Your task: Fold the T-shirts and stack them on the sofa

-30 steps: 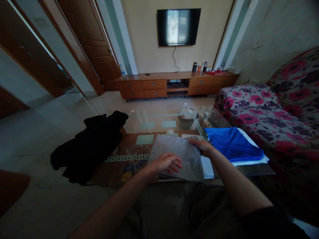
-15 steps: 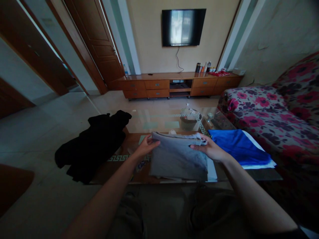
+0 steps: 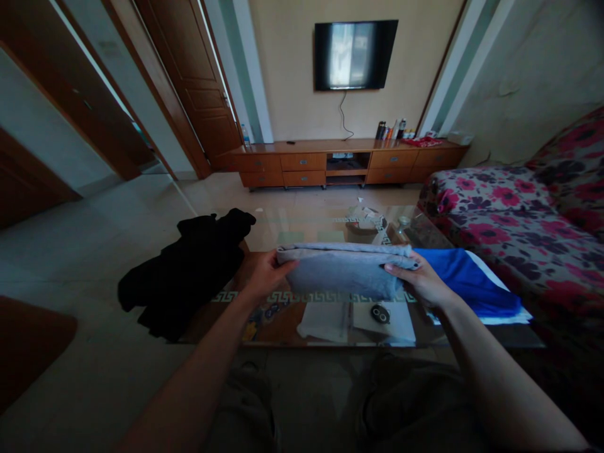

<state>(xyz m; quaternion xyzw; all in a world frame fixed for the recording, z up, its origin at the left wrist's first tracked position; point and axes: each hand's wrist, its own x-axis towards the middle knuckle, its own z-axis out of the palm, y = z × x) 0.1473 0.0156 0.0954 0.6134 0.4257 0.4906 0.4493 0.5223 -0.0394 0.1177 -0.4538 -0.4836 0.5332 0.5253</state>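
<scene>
A folded grey garment (image 3: 342, 272) is held up level above the glass coffee table (image 3: 264, 229); its exact kind does not show. My left hand (image 3: 271, 274) grips its left end, thumb in front and fingers behind. At the other end, my right hand (image 3: 419, 277) pinches the cloth the same way. Just right of that hand lies a folded blue garment (image 3: 472, 283) with a white layer under it. A heap of black clothing (image 3: 193, 264) rests on the left end of the table.
White papers (image 3: 325, 321) and a round black object (image 3: 380, 313) show through the glass near the front edge. A flowered sofa (image 3: 509, 239) stands on the right. Beyond the table are a low wooden TV cabinet (image 3: 302, 168) and a wall television (image 3: 356, 55).
The grey garment has been lifted and tilted back, so it looks much shorter in height and uncovers the papers and round black object. Both hands keep their hold.
</scene>
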